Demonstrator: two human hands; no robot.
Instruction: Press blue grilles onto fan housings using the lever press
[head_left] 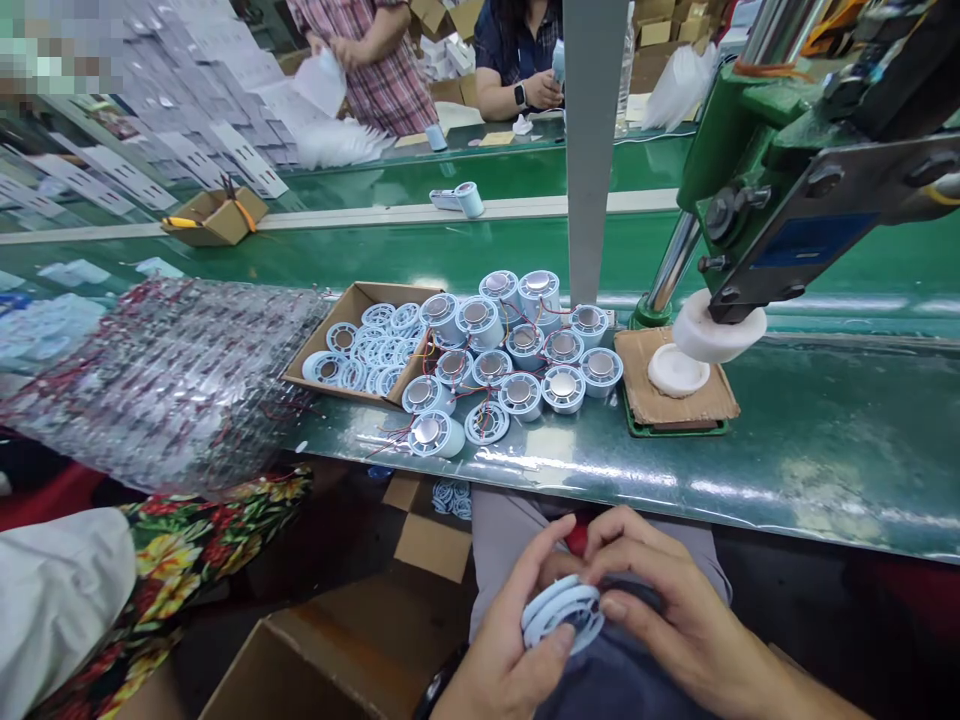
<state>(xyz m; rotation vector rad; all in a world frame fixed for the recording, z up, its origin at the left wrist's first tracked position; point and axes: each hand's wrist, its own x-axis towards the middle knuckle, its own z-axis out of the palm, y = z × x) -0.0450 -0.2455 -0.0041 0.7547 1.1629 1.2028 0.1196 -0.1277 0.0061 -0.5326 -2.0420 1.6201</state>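
Note:
Above my lap, my left hand (517,630) is closed around a small stack of light-blue slotted plastic rings (561,612), thumb on the near face. My right hand (652,590) meets the stack from the right, its thumb and fingertips pinching the rim. On the bench ahead stand several light-blue cylindrical housings (520,395) with silver or grey discs on top and red and yellow wires. One flat ring part with wires (487,422) lies among them near the bench edge. A cardboard box (360,395) beside them holds many similar rings.
A green hand press (720,320) with a white pad stands right, over a white round seat (678,370) on cardboard. Bubble-wrapped wired parts (172,380) lie left. A grey post (592,150) rises mid-bench. An open carton (300,650) sits below. Two people (367,60) work across the bench; another sits left.

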